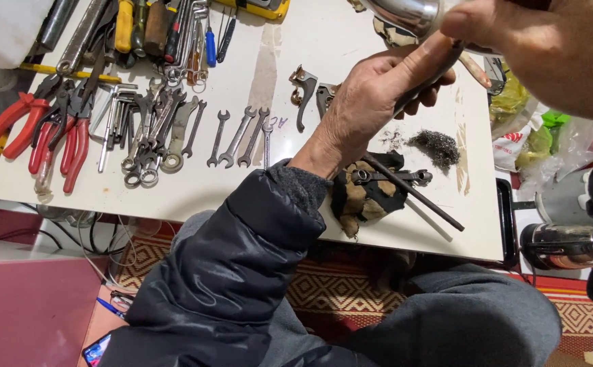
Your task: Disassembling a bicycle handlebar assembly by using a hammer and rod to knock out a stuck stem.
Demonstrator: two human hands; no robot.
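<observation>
Both hands on a shiny chrome part above a white surface.
White surface [351, 20] fills the view: tool clutter packs its left half, bare room mid-top, near edge just past the dirty rag [361, 197]. Left hand [371, 102] wraps a dark lever stub against the chrome part [405, 13]; right hand [507, 30] pinches that part at the top edge. Black rod [412, 192] lies diagonally toward the near edge, steel wool [435, 145] beside it, small wrenches [242, 136] left.

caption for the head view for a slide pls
Left hand grips a dark handle and right hand steadies a chrome part above a white table laid with wrenches and red pliers.
</observation>
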